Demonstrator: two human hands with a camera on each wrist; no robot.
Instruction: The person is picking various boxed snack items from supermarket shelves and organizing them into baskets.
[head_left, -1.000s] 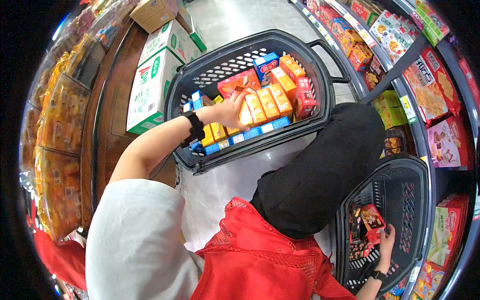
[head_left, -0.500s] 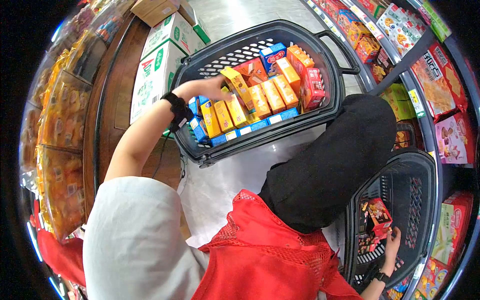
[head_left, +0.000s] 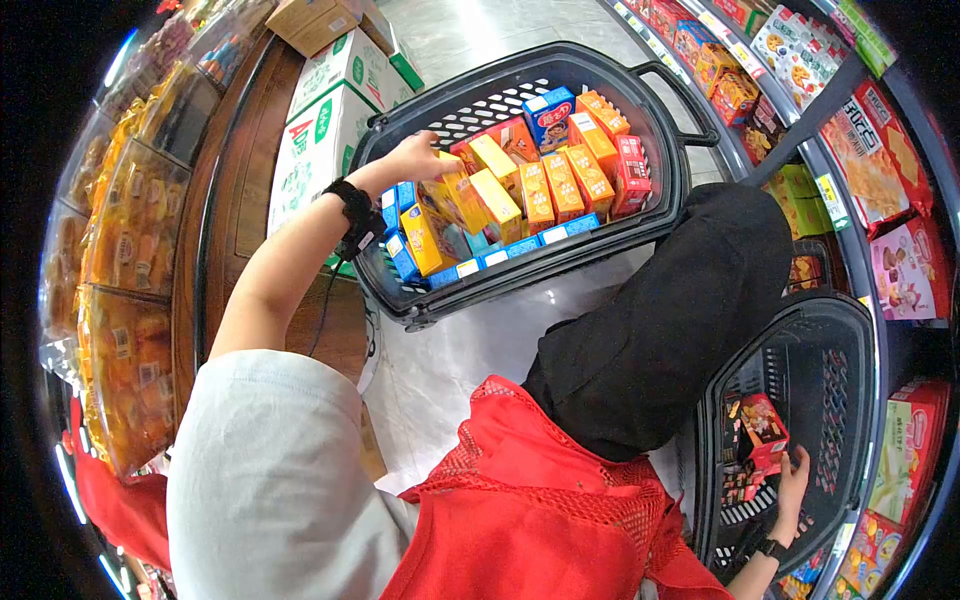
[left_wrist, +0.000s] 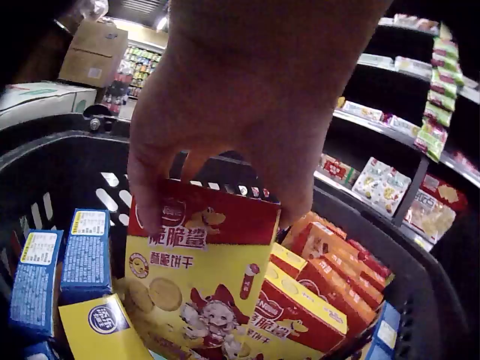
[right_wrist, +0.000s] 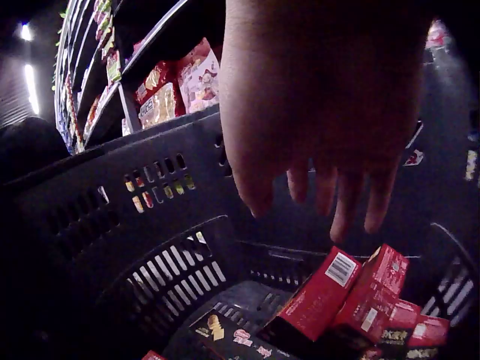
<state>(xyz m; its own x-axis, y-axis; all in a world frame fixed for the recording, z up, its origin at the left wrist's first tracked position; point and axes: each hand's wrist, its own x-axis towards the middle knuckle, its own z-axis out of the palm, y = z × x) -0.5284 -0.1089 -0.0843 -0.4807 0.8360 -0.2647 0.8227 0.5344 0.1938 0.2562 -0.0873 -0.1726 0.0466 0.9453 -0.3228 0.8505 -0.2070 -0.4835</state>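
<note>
A person in a red vest (head_left: 520, 510) crouches on a shop floor beside a stocked shelf (head_left: 880, 190). The full basket (head_left: 520, 282) stands in front of the knee, packed with rows of orange, yellow, blue and red boxes. White cartons (head_left: 320, 140) are stacked just to its left. A second basket (head_left: 850, 320) sits well apart from the full basket, past the knee and against the shelf.

Inside the full basket, near its left wall, the left hand (left_wrist: 247, 97) pinches the red top edge of an upright yellow box (left_wrist: 199, 292), thumb on one side and fingers on the other. The right hand (right_wrist: 330, 112) hangs spread, fingers straight and pointing down, just above the red boxes (right_wrist: 352, 292) lying in the second basket.
</note>
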